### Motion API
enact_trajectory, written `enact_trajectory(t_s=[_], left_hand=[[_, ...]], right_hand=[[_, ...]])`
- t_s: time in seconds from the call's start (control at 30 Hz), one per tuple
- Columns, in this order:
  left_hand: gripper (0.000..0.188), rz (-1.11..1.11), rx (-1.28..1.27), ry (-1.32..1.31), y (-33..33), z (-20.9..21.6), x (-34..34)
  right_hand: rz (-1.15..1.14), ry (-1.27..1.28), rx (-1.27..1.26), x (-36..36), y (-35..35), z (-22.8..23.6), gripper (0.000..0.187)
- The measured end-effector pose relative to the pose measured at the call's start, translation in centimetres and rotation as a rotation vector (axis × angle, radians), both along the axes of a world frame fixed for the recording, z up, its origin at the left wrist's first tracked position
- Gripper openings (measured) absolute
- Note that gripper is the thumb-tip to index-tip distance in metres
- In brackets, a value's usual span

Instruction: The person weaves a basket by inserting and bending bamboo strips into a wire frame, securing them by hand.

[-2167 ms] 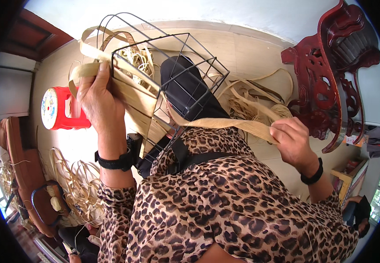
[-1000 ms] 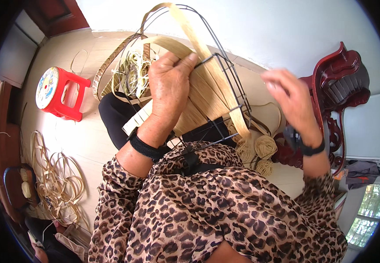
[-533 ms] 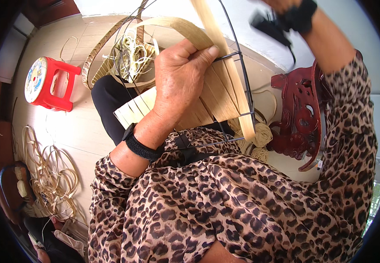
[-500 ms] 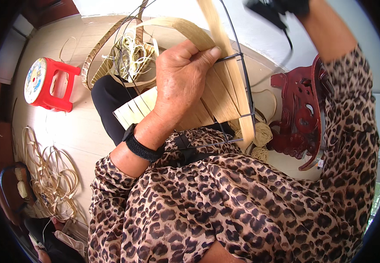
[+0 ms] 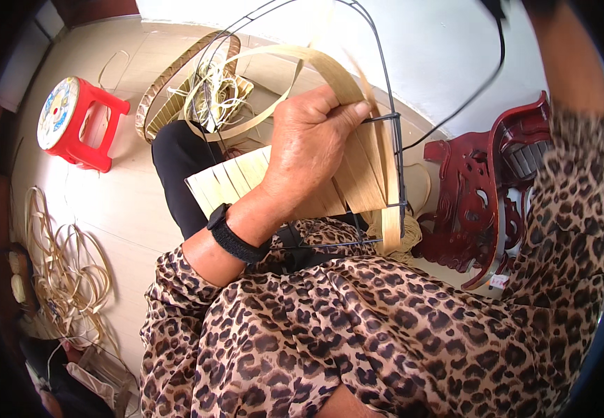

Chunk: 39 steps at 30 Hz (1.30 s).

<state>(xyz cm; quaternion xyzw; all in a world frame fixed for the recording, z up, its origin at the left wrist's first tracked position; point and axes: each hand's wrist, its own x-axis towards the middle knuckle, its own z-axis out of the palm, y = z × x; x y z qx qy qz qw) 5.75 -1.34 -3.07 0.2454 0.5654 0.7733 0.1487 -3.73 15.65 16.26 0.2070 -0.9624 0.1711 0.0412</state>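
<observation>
My left hand [image 5: 309,143] is closed, thumb pressed against the fingers, on a flat pale weaving strip [image 5: 333,70] that loops up and away to the left. Under the hand lies a panel of side-by-side pale strips [image 5: 229,182], fixed on a black wire frame [image 5: 394,164] across my lap. Another strip [image 5: 390,230] runs along the frame's right side. My right forearm rises to the upper right corner, and its hand is cut off by the top edge. A black cord [image 5: 482,90] hangs from a dark object there down toward the frame.
At the left are a red plastic stool [image 5: 86,125] and a heap of loose strips [image 5: 72,272]. A woven basket [image 5: 166,111] with tangled fibre stands beyond my knee. A carved dark red wooden chair [image 5: 466,195] and a ball of twine [image 5: 406,237] are at the right.
My right arm has moved up and outward, taking its hand out of view. The strip along the frame's right side no longer stands straight up. My left hand keeps its pinch.
</observation>
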Motion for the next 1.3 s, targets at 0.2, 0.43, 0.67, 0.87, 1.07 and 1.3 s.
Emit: enact_trajectory(t_s=[0.2,0.43,0.67,0.87,1.07,1.3], left_hand=[[0.012,-0.027,0.021,-0.039,0.3,0.3,0.2],[0.012,0.011,-0.065,0.035,-0.2,0.5,0.1],[0.016,-0.007,-0.017,0.026,-0.8,0.9,0.9],[0.014,0.044,-0.03,0.086,0.1,0.6,1.7],[0.014,0.044,-0.052,0.118,0.2,0.8,1.9],[0.01,0.086,-0.041,0.178,0.4,0.8,1.8]], right_hand=[[-0.153,-0.924,0.332,8.5,1.0,-7.3,0.038],[-0.099,-0.743,0.293,8.4,-0.6,-7.0,0.025],[0.264,-1.069,0.282,5.4,-2.0,-10.8,0.027],[0.355,-1.402,0.122,3.7,-0.7,-14.5,0.043],[0.027,-1.602,-0.19,4.9,-1.1,-16.2,0.027],[-0.248,-1.23,-0.276,2.4,-1.0,-11.8,0.036]])
